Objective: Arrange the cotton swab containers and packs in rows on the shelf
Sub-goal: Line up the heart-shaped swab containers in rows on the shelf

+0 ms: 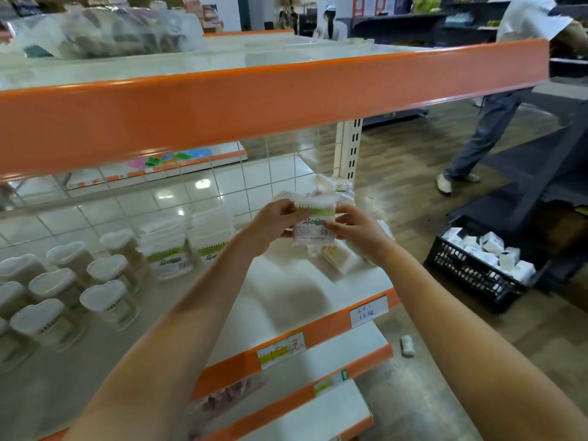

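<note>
We've got both hands up over the white shelf [286, 300], holding one cotton swab pack [315, 226] between them; the left hand [275, 222] has its fingers and thumb curled round the pack's left edge, and the right hand [353, 227] pinches the right edge near the printed label, fingers bent around it. The pack is clear plastic with a green band across it and sits in the air above the shelf, not touching the surface as far as we can see; it's a bit blurry, so we can't read the label.

Right behind and under the hands there's a loose pile of more packs [334, 253] lying at the right end of the shelf, all a bit jumbled; to the left of that, two neat stacks of packs [187, 243] with the same green band stand side by side, touching each other. Further left are the round containers [105, 272] with white lids, upright and lined up in rows.

Down on the floor to the right sits a black crate [477, 275] full of small white boxes; a person in jeans [486, 122] stands beyond it; an orange shelf edge [254, 100] runs overhead.
</note>
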Demonstrator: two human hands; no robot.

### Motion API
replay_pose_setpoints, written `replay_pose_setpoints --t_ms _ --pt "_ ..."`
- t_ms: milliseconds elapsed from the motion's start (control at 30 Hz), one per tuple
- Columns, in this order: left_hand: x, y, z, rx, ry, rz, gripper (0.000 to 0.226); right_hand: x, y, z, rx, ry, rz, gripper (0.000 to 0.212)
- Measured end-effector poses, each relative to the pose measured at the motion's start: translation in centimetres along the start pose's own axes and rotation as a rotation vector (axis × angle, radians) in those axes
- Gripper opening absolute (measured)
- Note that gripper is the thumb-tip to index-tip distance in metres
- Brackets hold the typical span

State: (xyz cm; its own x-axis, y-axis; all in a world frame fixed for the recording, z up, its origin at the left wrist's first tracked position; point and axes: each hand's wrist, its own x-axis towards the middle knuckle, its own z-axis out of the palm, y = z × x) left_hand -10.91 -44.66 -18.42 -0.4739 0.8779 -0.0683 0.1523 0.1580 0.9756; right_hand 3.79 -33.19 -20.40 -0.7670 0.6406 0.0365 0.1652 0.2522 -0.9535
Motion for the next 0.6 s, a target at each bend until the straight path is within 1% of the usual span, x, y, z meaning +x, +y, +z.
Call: replay_pose_setpoints --t_ms 100,233,300,367,467,600 --pt "-0.5 0.6 -0.7 0.149 -0.036 0.004 0.028 -0.1 0.0 0.6 -0.021 -0.044 -0.006 0.015" --pt "-1.2 1.6 -2.2 0.616 -0.016 0.051 0.038 -0.2 -0.3 1.6 -0.088 -0.095 -0.049 0.017" --pt "-1.8 1.6 -3.1 0.743 -0.014 0.05 0.039 -0.1 -0.2 2.3 -0.126 -0.129 -0.064 0.017" --pt "-2.6 1.1 -3.9 0.809 0.0 0.041 0.039 0.0 0.0 3.2 -0.201 -0.159 -0.089 0.02" --pt "-4.2 -0.1 -5.1 0.844 0.017 0.006 0.039 0.0 0.5 4.8 -0.375 -0.202 -0.158 0.032" --pt "-6.7 -2.2 -6.7 0.872 0.062 -0.057 0.036 -0.3 1.2 7.8 -0.453 -0.284 -0.184 0.038"
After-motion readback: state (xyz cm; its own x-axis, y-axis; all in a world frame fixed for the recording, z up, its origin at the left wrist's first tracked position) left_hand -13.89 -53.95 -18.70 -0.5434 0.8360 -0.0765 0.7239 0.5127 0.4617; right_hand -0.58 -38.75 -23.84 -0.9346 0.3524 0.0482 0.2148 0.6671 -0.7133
